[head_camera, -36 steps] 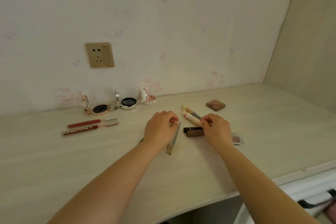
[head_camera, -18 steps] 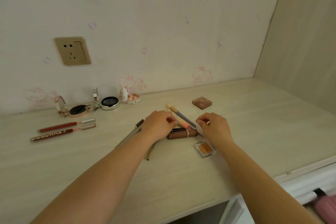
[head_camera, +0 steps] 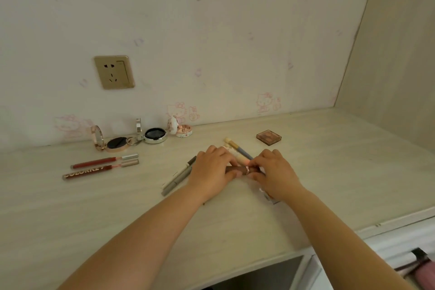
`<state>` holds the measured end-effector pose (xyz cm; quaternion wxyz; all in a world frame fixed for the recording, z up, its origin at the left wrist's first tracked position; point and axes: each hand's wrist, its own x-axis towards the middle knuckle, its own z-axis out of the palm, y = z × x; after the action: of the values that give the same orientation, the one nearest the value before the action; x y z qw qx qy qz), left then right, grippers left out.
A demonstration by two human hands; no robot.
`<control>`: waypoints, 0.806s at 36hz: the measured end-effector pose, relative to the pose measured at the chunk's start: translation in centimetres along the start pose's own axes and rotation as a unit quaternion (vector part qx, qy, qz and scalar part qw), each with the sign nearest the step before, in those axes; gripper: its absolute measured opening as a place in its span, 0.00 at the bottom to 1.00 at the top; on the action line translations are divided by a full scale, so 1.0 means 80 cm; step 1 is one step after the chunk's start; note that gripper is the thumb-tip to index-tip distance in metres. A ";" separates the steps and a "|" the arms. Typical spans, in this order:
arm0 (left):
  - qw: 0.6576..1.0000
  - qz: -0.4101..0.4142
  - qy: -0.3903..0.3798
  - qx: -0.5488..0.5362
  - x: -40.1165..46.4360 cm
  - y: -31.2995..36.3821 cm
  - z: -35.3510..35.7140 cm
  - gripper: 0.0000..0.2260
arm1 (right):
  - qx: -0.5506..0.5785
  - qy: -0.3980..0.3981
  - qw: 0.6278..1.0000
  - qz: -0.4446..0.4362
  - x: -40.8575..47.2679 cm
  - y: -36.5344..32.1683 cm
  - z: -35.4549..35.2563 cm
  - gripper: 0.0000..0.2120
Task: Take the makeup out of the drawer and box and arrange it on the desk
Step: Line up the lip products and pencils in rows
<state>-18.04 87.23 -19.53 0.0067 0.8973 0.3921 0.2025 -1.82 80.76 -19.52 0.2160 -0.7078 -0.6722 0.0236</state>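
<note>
Where hands [head_camera: 213, 169] meet, tube [head_camera: 237, 169] half-hidden.

Both bare forearms extend forward and converge toward the centre. The left hand [head_camera: 213, 170] lies palm down, fingers curled, thumb tip pointing right. The right hand [head_camera: 274, 172] lies palm down opposite it, fingers curled inward. The fingertips of both hands nearly meet.

The head view looks forward and down over the desk [head_camera: 329, 172] toward the wall [head_camera: 211, 30].
</note>
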 end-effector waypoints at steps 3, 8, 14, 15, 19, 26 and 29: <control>0.977 -0.092 0.087 -0.171 -0.017 -0.011 -0.016 0.09 | 0.117 0.059 0.991 0.035 0.000 -0.026 0.004 0.13; 0.883 -0.225 0.083 -0.403 -0.057 -0.029 -0.035 0.10 | 0.329 0.040 0.939 0.087 -0.004 -0.096 0.024 0.03; 0.802 -0.283 0.121 -0.512 -0.114 -0.068 -0.045 0.07 | 0.413 -0.076 0.906 0.043 -0.006 -0.178 0.064 0.11; 0.792 -0.293 0.132 -0.519 -0.123 -0.075 -0.049 0.08 | 0.407 -0.089 0.909 0.030 -0.007 -0.190 0.072 0.11; 0.830 -0.322 0.159 -0.427 -0.154 -0.106 -0.060 0.07 | 0.423 -0.052 0.903 0.046 -0.007 -0.232 0.097 0.07; 0.939 -0.261 0.108 -0.196 -0.181 -0.125 -0.058 0.08 | 0.519 -0.006 0.849 0.100 -0.012 -0.272 0.117 0.05; 0.956 -0.228 0.076 -0.165 -0.179 -0.119 -0.056 0.11 | 0.518 0.008 0.848 0.113 -0.012 -0.267 0.121 0.08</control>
<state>-35.09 83.05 -22.19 0.1712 0.7522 0.5470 0.3251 -25.18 82.55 -21.31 0.5527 -0.5645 -0.4755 0.3870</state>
